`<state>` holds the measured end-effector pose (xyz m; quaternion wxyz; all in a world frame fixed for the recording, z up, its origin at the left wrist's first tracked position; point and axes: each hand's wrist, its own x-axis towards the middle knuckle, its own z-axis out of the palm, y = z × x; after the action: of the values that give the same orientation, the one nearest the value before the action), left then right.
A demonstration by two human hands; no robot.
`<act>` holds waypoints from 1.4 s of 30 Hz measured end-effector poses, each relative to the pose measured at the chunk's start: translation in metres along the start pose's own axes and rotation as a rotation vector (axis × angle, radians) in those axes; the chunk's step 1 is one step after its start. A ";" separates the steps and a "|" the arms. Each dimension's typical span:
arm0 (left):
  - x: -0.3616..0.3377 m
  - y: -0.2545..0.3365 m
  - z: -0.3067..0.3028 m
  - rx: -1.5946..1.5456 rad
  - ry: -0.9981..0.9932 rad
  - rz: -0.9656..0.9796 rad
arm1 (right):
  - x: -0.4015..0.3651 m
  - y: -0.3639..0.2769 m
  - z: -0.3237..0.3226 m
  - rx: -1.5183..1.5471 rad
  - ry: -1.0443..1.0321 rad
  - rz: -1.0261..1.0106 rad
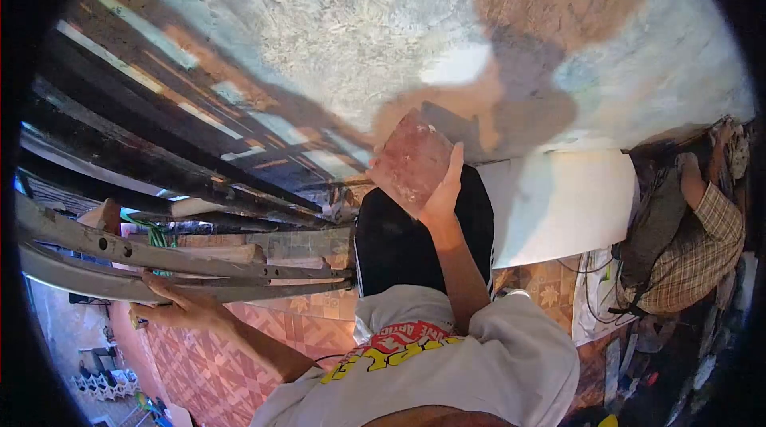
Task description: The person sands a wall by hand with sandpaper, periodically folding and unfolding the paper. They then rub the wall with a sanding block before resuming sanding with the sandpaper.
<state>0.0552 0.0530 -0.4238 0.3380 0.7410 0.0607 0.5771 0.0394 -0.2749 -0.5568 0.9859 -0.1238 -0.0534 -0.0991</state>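
Note:
My right hand (444,195) holds a flat, square reddish slab (411,162) in front of a patchy plastered wall (359,20). The thumb lies along the slab's right edge, and fingertips show at its left edge; the rest of that hand is hidden behind it. Pale smudges mark the slab's face, and its exact kind cannot be told. Out to the left, my left hand (187,307) is closed around the lower of two long grey metal bars (239,293), with part of the grip hidden. Holes run along the upper grey bar (159,255).
Dark beams (167,160) run along the left. A white board or sheet (558,207) lies right of my knees. At far right, a person in a checked shirt (686,259) bends by the wall. Patterned floor (231,355) and green cord (159,235) lie below.

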 end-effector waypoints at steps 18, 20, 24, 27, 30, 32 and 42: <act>-0.002 0.016 0.001 -0.054 -0.022 -0.087 | 0.003 0.002 -0.007 -0.087 0.086 -0.048; -0.001 0.013 -0.002 -0.081 -0.026 -0.092 | -0.003 0.009 -0.011 -0.055 -0.016 -0.055; -0.001 0.006 -0.003 -0.002 -0.017 -0.018 | -0.013 0.011 -0.005 -0.134 0.063 -0.076; -0.001 0.008 -0.001 0.021 -0.012 -0.035 | -0.014 0.007 -0.017 -0.097 0.038 -0.019; -0.002 0.017 -0.001 0.011 -0.014 -0.043 | -0.011 0.003 -0.034 -0.192 -0.018 0.030; -0.003 0.016 -0.001 -0.021 -0.018 -0.075 | -0.011 0.000 -0.047 -0.324 -0.002 0.040; -0.003 0.012 -0.001 0.009 -0.009 -0.039 | -0.008 0.029 -0.041 -0.791 0.000 -0.067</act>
<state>0.0494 0.0428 -0.4194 0.3458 0.7437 0.0762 0.5670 0.0413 -0.2568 -0.6044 0.8584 -0.4922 -0.0153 -0.1441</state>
